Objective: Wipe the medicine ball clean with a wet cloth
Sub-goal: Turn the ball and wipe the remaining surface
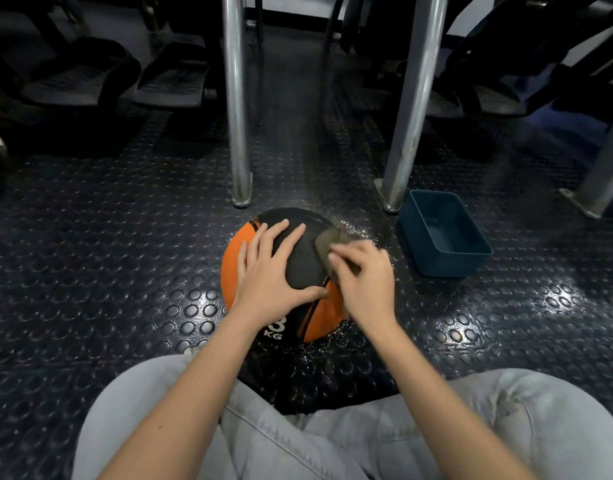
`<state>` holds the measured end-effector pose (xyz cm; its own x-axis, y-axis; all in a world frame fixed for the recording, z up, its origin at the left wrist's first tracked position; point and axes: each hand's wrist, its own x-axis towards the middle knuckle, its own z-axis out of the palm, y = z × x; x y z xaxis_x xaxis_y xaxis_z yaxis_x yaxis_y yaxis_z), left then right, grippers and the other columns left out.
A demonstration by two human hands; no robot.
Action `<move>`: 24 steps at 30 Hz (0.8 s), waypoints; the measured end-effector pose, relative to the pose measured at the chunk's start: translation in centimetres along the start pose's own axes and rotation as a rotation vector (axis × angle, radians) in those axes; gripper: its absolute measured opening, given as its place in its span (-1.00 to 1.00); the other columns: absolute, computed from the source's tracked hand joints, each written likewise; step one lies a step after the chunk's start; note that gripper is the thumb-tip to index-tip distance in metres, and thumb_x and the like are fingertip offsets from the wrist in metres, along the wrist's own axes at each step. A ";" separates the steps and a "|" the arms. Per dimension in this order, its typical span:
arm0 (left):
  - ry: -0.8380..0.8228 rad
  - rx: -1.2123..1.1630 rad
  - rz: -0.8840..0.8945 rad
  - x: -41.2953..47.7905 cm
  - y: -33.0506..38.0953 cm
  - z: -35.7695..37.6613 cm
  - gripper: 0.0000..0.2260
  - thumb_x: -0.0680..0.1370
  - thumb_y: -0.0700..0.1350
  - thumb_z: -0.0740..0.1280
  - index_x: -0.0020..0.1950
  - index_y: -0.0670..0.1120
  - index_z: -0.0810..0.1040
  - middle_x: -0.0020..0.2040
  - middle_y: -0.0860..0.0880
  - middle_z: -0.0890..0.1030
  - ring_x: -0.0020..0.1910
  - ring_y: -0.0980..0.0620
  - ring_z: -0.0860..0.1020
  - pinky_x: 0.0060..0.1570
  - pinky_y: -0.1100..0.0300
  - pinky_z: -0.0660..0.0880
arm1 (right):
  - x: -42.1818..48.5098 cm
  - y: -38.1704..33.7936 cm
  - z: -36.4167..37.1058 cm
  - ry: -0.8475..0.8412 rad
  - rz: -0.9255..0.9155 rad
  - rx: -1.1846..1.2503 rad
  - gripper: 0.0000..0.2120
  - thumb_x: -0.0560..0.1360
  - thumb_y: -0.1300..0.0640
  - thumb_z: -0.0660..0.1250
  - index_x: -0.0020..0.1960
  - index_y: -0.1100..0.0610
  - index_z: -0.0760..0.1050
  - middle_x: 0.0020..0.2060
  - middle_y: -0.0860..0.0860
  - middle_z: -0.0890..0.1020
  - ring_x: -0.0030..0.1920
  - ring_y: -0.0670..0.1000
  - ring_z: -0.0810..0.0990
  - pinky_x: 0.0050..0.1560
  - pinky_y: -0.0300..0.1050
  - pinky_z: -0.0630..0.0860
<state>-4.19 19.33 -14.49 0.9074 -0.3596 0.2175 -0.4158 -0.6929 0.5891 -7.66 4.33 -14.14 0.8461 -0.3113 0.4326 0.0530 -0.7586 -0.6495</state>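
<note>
An orange and black medicine ball [303, 261] marked "KG" sits on the studded rubber floor in front of my knees. My left hand [272, 271] lies flat on the ball's top left, fingers spread, steadying it. My right hand [364, 278] grips a small grey-brown cloth [327, 241] with curled fingers and presses it against the ball's upper right side. Most of the cloth is hidden under that hand, which looks blurred.
A teal plastic tub [447, 233] stands on the floor right of the ball. Two metal posts [237, 109] [414, 109] rise just behind it. Water droplets [360, 233] glisten on the floor around the ball. Machine footplates [170, 77] lie at the back left.
</note>
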 end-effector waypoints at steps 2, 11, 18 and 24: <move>0.014 -0.039 0.019 -0.2 -0.4 -0.3 -0.13 0.17 0.47 0.20 0.45 0.28 0.08 0.51 0.15 0.08 0.50 0.15 -0.12 0.44 0.02 -0.21 | -2.4 -0.7 -0.3 0.010 -0.166 -0.034 -0.82 0.48 0.09 0.35 0.01 0.11 0.66 -0.14 -0.06 0.59 -0.13 -0.01 0.40 -0.09 -0.26 0.32; -0.058 0.080 0.029 -0.1 0.9 0.0 -0.10 0.32 0.25 0.45 0.52 0.19 0.01 0.53 0.15 -0.02 0.50 0.13 -0.20 0.44 0.04 -0.27 | 5.0 1.3 0.1 -0.047 0.201 -0.033 -0.82 0.53 0.09 0.32 0.07 0.09 0.64 -0.03 -0.02 0.60 0.07 0.05 0.50 -0.02 -0.18 0.36; -0.092 0.110 0.071 -0.4 1.0 0.2 -0.09 0.31 0.25 0.46 0.52 0.19 0.02 0.53 0.15 -0.02 0.50 0.13 -0.20 0.43 0.08 -0.29 | -1.3 0.8 -1.2 0.049 -0.092 -0.037 -0.89 0.48 0.17 0.40 -0.02 0.14 0.66 -0.14 -0.04 0.60 -0.11 0.00 0.42 -0.04 -0.49 0.26; -0.093 0.115 0.045 0.4 1.6 0.3 -0.08 0.31 0.26 0.45 0.52 0.18 0.00 0.53 0.14 -0.02 0.50 0.10 -0.19 0.44 0.03 -0.27 | 4.6 2.4 -0.1 0.015 0.233 0.010 -0.84 0.52 0.10 0.34 0.04 0.10 0.64 -0.03 -0.02 0.61 0.09 0.07 0.52 0.03 -0.13 0.40</move>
<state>-4.56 17.88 -13.68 0.8804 -0.4443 0.1659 -0.4650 -0.7399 0.4862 -3.70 1.07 -13.67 0.8282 -0.4859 0.2793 -0.1376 -0.6594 -0.7391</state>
